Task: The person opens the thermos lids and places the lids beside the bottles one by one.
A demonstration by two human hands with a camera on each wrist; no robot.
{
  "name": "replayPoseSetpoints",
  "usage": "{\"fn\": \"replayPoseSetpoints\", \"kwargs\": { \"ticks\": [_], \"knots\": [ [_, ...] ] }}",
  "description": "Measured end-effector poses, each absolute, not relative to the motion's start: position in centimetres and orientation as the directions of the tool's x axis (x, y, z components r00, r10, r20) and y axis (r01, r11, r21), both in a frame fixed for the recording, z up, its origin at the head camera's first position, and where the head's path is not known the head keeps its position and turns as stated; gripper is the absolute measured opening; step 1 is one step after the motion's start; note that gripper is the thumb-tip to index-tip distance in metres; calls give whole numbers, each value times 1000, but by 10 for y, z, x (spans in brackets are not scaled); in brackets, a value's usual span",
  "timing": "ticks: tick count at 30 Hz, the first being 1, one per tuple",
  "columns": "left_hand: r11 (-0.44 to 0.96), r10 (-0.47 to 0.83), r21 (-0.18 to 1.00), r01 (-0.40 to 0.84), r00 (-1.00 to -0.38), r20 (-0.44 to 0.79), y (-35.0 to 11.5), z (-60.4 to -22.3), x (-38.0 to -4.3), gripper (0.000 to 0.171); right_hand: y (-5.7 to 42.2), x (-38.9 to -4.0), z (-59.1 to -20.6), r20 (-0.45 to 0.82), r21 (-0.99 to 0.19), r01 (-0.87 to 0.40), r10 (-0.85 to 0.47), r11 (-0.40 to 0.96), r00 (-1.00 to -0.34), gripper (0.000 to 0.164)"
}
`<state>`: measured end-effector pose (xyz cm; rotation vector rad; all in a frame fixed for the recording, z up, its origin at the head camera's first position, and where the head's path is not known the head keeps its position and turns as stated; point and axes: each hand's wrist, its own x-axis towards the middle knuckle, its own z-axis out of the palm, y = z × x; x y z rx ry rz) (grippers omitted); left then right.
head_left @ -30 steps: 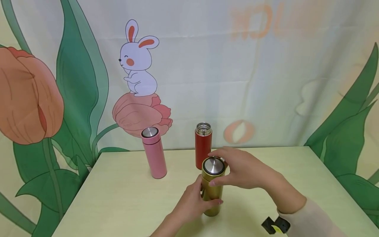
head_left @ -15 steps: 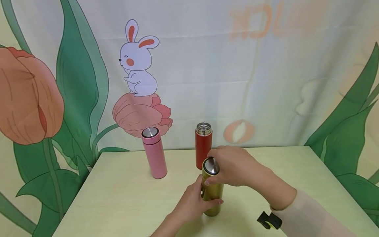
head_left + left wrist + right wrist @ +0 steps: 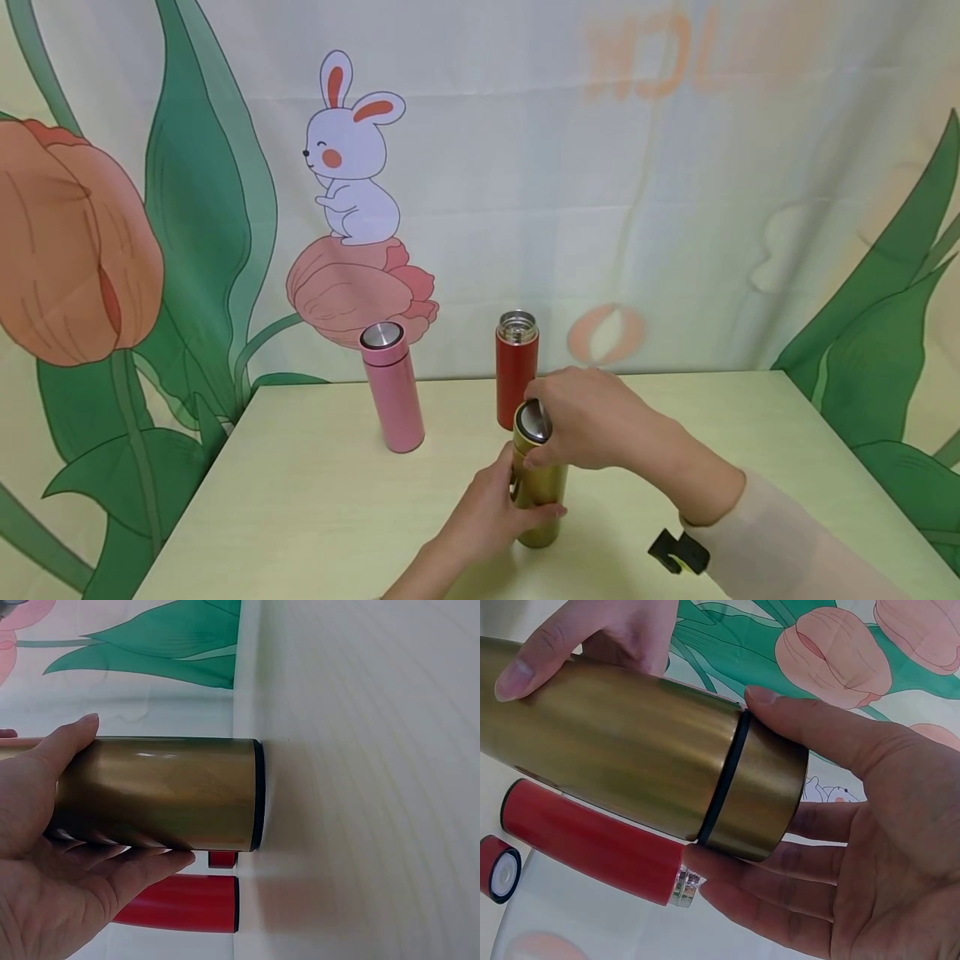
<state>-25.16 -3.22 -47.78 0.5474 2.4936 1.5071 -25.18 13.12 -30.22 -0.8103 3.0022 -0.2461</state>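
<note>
A gold thermos bottle (image 3: 543, 485) stands upright on the table, its lid (image 3: 765, 791) still on the body with a dark ring at the seam. My left hand (image 3: 483, 510) grips the body, thumb on one side and fingers on the other, as the left wrist view (image 3: 56, 825) also shows. From the right, my right hand (image 3: 592, 419) holds the lid between thumb and fingers, partly covering its steel top. Just behind stands a red thermos bottle (image 3: 516, 375) with its steel mouth uncovered. A red lid (image 3: 500, 870) lies near its base, hidden in the head view.
To the left, a pink thermos bottle (image 3: 393, 392) with a steel-topped lid stands upright. The pale table (image 3: 300, 517) ends at a printed curtain (image 3: 480, 167) with tulips and a rabbit. A black clip-like device (image 3: 678, 552) sits by the right sleeve.
My right hand has turned around the gold bottle's lid, its wrist and sleeve shifting left, and now covers more of the steel top. The left hand and the other bottles stay put.
</note>
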Motion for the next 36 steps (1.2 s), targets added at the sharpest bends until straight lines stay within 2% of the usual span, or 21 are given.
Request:
{"fn": "replayPoseSetpoints", "kwargs": {
  "ticks": [28,36],
  "knots": [
    [398,428,889,228,-903,40,-33,-479,-252,78,137,-258,-302,14,-184,-578,-586,795,-810,39],
    [394,431,894,215,-902,26,-33,-478,-254,79,139,-259,-301,-16,-199,-590,-604,783,-797,44]
  ]
}}
